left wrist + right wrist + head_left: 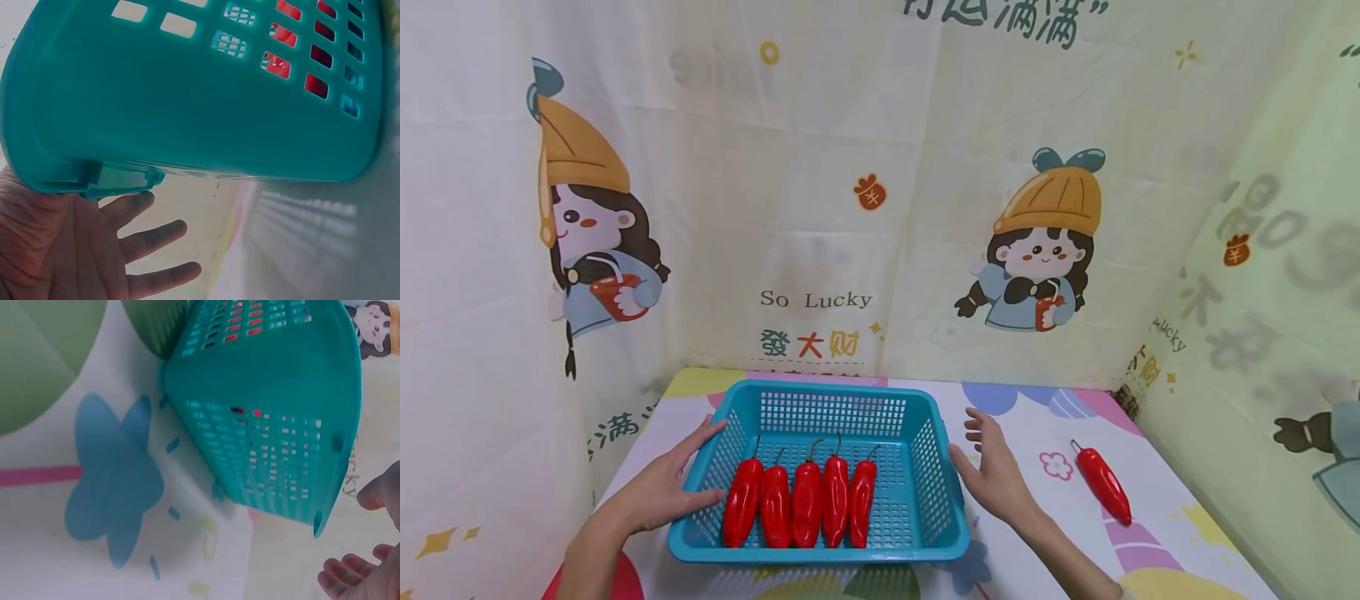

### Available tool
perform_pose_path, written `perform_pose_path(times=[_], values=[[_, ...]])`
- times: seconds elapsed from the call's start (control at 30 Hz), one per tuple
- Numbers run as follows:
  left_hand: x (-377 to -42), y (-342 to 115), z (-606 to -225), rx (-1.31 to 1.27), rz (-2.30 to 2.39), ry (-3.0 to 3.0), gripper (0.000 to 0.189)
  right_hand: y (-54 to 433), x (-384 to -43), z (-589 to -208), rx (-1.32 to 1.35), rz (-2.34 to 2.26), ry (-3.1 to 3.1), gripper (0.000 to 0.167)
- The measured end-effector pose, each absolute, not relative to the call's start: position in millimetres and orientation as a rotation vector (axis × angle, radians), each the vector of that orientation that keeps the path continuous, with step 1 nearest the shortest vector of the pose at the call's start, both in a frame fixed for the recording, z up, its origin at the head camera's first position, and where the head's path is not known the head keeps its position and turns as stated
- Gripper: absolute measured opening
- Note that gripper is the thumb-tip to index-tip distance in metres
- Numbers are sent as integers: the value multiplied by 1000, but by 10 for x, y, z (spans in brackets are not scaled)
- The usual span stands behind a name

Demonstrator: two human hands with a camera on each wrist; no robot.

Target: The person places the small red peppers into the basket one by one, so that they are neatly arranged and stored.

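Observation:
A blue-green plastic basket (891,553) with perforated walls stands on the table in front of me. Several red chili peppers (807,505) lie side by side in its left half, stems pointing away. At the basket's left side, my left hand (658,492) rests on the rim with thumb and index finger reaching over it. The left wrist view has that hand's other fingers (153,242) straight and spread outside the wall. My right hand (996,475) is beside the right rim, fingers apart and nothing in them; a small gap shows in the right wrist view.
One more red chili pepper (1102,483) lies on the table to the right, beyond my right hand. A colourfully printed cloth (1022,417) covers the table. Pale printed curtains (925,250) hang close behind and on both sides.

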State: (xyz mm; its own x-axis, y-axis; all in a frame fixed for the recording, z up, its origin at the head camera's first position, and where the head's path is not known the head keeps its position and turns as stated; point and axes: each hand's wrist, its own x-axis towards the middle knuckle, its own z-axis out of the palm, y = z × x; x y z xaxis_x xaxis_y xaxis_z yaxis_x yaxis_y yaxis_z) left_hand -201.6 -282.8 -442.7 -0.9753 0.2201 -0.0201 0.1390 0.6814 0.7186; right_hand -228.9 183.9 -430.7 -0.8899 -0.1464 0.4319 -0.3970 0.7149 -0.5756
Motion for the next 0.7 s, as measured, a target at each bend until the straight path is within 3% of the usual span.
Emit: perform_pose_path(times=[0.7], values=[[-2017,-2828,-4432,314,1176,2790,118,2271,-2461,-4412,216,953,-2635,63]])
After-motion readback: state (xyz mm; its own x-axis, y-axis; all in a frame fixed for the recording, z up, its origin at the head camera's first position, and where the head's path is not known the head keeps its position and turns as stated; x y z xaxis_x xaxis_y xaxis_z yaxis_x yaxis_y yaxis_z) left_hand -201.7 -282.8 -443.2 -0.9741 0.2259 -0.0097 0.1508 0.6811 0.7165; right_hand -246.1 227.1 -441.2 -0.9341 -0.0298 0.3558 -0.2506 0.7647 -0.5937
